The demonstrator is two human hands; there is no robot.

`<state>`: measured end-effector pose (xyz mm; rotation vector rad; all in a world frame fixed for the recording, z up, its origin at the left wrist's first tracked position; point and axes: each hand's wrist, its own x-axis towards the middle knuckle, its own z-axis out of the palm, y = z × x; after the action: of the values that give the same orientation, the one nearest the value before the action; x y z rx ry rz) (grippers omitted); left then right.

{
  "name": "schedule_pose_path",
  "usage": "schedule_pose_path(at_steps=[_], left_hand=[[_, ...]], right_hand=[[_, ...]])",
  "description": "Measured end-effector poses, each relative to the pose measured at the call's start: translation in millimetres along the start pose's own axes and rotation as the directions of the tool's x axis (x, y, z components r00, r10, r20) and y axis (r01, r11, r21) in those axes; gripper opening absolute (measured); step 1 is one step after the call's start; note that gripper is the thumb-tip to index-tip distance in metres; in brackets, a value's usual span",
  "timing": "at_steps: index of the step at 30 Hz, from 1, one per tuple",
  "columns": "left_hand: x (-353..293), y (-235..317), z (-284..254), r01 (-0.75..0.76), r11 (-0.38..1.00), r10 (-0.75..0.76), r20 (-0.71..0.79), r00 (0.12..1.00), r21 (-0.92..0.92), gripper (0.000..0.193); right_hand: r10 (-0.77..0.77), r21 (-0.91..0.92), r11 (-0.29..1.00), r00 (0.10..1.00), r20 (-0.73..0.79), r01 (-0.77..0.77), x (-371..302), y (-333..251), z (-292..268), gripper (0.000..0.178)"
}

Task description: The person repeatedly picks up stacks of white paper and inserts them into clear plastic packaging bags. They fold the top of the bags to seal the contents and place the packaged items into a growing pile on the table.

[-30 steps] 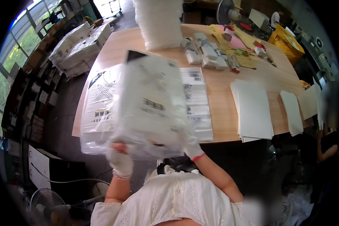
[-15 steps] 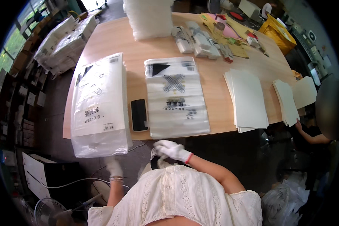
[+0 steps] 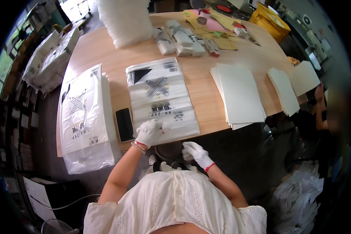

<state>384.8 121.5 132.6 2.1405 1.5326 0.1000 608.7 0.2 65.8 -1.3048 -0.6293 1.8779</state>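
Gloved in white knit, the left grip (image 3: 149, 132) rests knuckles-up at the near edge of a flat stack of clear, black-printed plastic bags (image 3: 163, 103); whether it pinches one I cannot tell. Off the edge of the pale wooden tabletop (image 3: 205, 97), at five o'clock from those bags, the white-gloved right grip (image 3: 197, 153) hangs, fingers loosely bent, with nothing visible in it. A second ago both were on a packed bag; now neither is, and the left has come up to the flat stack, so the work seems to have passed to unfilled bags. Counting round from them: one thick glossy pile of filled clear bags (image 3: 81, 119) toward nine, one black rectangular phone (image 3: 124, 124) at eight, one tall translucent white stack (image 3: 125, 21) at eleven, and, toward three, one broad stack of white sheets (image 3: 240, 93) and one narrower stack of white sheets (image 3: 283, 91). Layers I can't count.
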Motion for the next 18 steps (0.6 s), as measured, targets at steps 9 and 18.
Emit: schedule_pose_path(at_steps=[9,18], left_hand=[[53,-36,5,-0.138,-0.245,-0.207,-0.087,0.974,-0.96,0.008],[62,53,-52,-0.287,0.571,-0.086,-0.404,0.911,-0.769,0.015]], right_hand=[[-0.815,-0.908,0.17,0.572,0.089,0.383,122,-52,-8,0.023],[-0.632,-0.763,0.403,0.757,0.167,0.505,115,-122,91,0.033]])
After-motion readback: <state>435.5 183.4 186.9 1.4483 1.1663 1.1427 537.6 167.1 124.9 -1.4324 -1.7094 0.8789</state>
